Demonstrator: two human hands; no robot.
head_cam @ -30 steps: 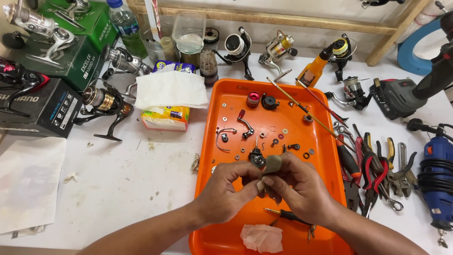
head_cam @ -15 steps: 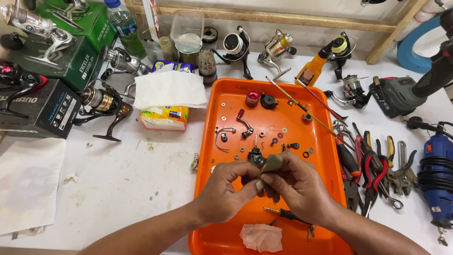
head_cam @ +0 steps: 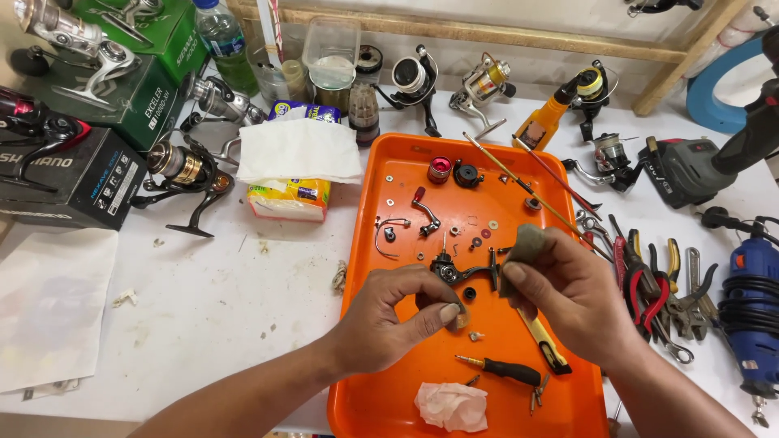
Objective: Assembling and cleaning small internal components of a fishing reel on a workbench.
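On my far left I see a white sheet of paper [head_cam: 50,304] on the scuffed white worktable [head_cam: 219,284], with boxed fishing reels [head_cam: 73,174] behind it and a tissue pack [head_cam: 292,174] further in. My left hand [head_cam: 389,316] is curled nearly closed, pinching the dark reel body [head_cam: 454,272] over the orange tray [head_cam: 389,203]. My right hand [head_cam: 568,292] grips a grey rag [head_cam: 523,247] pressed against that part. Pliers [head_cam: 649,280] and a blue rotary tool [head_cam: 751,280] lie rightmost, near a wooden shelf rail [head_cam: 487,36].

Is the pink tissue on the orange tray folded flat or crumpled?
Crumpled: the pink tissue lies bunched in uneven creases at the orange tray's near edge.
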